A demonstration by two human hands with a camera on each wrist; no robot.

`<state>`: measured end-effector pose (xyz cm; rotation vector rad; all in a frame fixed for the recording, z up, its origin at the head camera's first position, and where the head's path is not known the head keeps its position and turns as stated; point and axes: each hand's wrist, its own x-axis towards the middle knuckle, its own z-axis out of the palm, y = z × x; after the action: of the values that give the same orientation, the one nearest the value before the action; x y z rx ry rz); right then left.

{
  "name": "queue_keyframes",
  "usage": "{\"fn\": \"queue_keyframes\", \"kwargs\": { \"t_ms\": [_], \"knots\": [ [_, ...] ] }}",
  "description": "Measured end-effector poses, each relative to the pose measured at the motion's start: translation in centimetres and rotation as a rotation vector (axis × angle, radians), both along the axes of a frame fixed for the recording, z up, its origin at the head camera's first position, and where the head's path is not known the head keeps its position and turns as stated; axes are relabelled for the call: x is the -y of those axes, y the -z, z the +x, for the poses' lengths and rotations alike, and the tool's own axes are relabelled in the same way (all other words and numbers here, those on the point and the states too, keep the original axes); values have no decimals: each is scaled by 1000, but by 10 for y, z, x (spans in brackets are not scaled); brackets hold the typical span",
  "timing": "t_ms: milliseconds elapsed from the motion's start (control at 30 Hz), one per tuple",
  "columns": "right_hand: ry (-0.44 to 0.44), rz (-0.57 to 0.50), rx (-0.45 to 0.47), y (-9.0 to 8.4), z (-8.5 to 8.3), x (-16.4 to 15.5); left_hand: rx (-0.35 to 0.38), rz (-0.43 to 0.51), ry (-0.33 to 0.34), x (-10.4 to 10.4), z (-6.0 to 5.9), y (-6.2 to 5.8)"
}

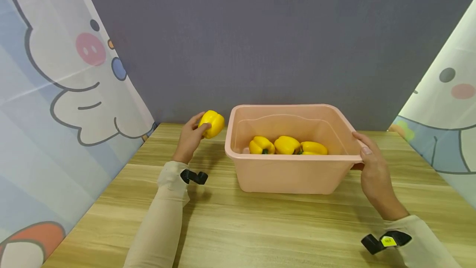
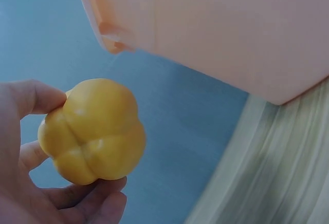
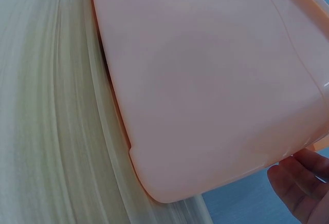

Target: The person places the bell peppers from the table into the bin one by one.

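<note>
Just glossy lobed pepper (image 1: 211, 123), smooth plastic tub (image 1: 290, 173) — rectangular

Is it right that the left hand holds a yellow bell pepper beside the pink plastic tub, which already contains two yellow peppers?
Not quite: the head view shows three yellow peppers in the pink plastic tub, not two. The left hand does hold a yellow bell pepper beside it.

grey wall (image 1: 260, 32), cartoon curtains (image 1: 55, 94), wooden table (image 1: 260, 226)
</note>
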<state>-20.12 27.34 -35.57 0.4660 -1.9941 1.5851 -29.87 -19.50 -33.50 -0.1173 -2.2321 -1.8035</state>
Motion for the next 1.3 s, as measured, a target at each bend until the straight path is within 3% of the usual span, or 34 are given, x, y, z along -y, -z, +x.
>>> {"fn": "queue_keyframes", "kwargs": {
  "t_ms": [467, 733, 1300],
  "knots": [
    [-54, -71, -17, -1, 0, 1, -16, 20, 35, -8, 3, -12],
    [-22, -16, -14, -1, 0, 1, -42, 26, 37, -11, 11, -21],
    [-48, -52, -1, -1, 0, 3, -91, 30, 69, -15, 15, -32]
  ]
}}
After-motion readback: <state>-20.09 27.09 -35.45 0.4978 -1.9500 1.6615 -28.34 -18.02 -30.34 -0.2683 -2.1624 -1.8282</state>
